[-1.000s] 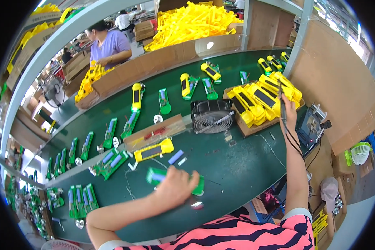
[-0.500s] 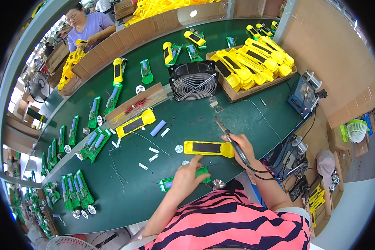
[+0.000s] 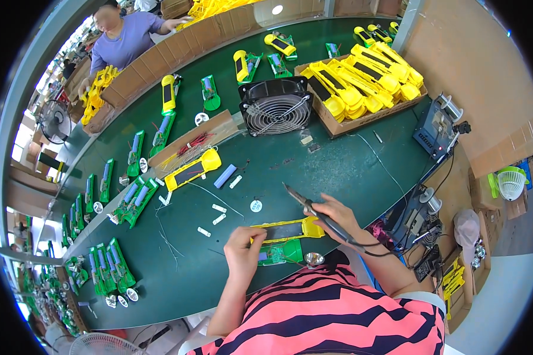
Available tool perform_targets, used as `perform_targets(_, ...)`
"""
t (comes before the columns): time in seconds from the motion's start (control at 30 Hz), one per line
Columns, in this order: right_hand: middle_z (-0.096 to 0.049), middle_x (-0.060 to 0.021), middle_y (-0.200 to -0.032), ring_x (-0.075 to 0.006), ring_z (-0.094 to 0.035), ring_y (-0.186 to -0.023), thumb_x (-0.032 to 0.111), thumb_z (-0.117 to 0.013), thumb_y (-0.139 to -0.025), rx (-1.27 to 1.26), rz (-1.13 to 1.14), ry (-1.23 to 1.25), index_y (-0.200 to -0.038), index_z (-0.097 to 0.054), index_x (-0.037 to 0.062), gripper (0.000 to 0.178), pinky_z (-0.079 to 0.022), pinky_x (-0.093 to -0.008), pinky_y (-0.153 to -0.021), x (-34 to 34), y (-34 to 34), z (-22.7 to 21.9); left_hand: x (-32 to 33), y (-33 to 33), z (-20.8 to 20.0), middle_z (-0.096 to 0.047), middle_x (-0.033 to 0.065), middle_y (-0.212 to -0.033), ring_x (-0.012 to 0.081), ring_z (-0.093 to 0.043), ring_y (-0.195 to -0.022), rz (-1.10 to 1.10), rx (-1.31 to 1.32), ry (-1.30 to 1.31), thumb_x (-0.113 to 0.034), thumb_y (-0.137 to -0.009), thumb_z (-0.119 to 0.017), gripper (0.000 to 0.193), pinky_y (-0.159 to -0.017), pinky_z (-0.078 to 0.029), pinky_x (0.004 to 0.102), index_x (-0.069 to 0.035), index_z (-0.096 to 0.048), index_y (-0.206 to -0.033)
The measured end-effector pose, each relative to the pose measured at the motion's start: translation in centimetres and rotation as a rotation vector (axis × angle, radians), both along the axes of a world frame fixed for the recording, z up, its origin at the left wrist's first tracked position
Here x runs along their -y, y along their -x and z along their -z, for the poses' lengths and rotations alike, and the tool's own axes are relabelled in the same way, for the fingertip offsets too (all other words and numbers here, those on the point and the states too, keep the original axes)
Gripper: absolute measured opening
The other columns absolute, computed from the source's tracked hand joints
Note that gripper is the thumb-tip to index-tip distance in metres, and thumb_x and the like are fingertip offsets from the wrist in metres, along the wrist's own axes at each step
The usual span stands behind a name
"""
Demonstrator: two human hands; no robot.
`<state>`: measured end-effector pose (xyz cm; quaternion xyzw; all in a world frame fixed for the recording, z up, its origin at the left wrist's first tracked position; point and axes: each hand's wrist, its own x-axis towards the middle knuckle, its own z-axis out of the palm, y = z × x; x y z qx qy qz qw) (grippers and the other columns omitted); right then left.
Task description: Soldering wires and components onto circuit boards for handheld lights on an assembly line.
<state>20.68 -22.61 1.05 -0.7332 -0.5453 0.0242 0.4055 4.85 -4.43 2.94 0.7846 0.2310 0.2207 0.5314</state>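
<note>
My right hand is wrapped round a soldering iron, its tip slanting up and left over the table. Below the iron a yellow plastic casing with a dark panel lies tilted, its right end close to my right hand. Closed fingers of my left hand grip the casing's left end; the fingertips are partly hidden. Just nearer to me lies a green casing with a blue cell, partly covered by my left hand. A silver reflector cup sits at its right end.
A black fan stands mid-table beside a carton of yellow casings. Another yellow casing, a loose blue cell and several white strips lie left. A soldering station stands right. Across the cardboard wall is another person.
My left hand has moved from over the green casing to the yellow casing's left end. The yellow casing has shifted toward me and tilted. The iron has moved left and nearer.
</note>
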Motion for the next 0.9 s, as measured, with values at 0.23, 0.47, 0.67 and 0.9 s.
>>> perform_targets(0.23, -0.063, -0.0095, -0.08, -0.0139, -0.061, -0.07, 0.005, -0.064, -0.075, -0.621, 0.244, -0.138, -0.092, -0.057, -0.0015, 0.019, -0.049, -0.0279, -0.063, -0.3, 4.2, -0.2, -2.5, 0.0, 0.7, -0.053, 0.0044, -0.065, 0.021, -0.049, -0.073, 0.29, -0.271, -0.73, -0.007, -0.064, -0.056, 0.009, -0.07, -0.036, 0.0354, -0.01, -0.063, -0.067)
perform_targets(0.47, -0.06, -0.0067, -0.077, -0.0093, -0.059, -0.064, 0.001, -0.059, -0.078, -1.18, 0.326, -0.114, -0.09, -0.056, -0.0026, 0.013, -0.046, -0.0187, -0.053, -2.1, 4.2, -0.2, -2.2, -0.9, 0.5, -0.053, 0.005, -0.067, 0.0215, -0.049, -0.075, 0.343, -0.412, -0.795, -0.007, -0.064, -0.054, 0.01, -0.069, -0.037, 0.035, -0.011, -0.063, -0.068)
perform_targets(0.67, -0.06, -0.0058, -0.078, -0.0093, -0.059, -0.065, 0.0, -0.059, -0.078, -1.152, 0.31, -0.071, -0.09, -0.057, -0.003, 0.012, -0.047, -0.0192, -0.055, -2.3, 4.2, -0.1, -2.0, -0.9, 0.6, -0.052, 0.0055, -0.068, 0.0216, -0.049, -0.074, 0.322, -0.42, -0.814, -0.006, -0.063, -0.055, 0.011, -0.068, -0.037, 0.0352, -0.011, -0.064, -0.068)
perform_targets(0.9, -0.06, -0.0061, -0.078, -0.0099, -0.06, -0.067, 0.0, -0.059, -0.078, -1.128, 0.316, -0.054, -0.092, -0.057, -0.0036, 0.014, -0.048, -0.0194, -0.057, -2.4, 4.3, 0.0, -2.0, -1.0, 0.8, -0.052, 0.0059, -0.067, 0.0215, -0.05, -0.074, 0.311, -0.429, -0.854, -0.005, -0.063, -0.055, 0.011, -0.066, -0.036, 0.035, -0.01, -0.063, -0.067)
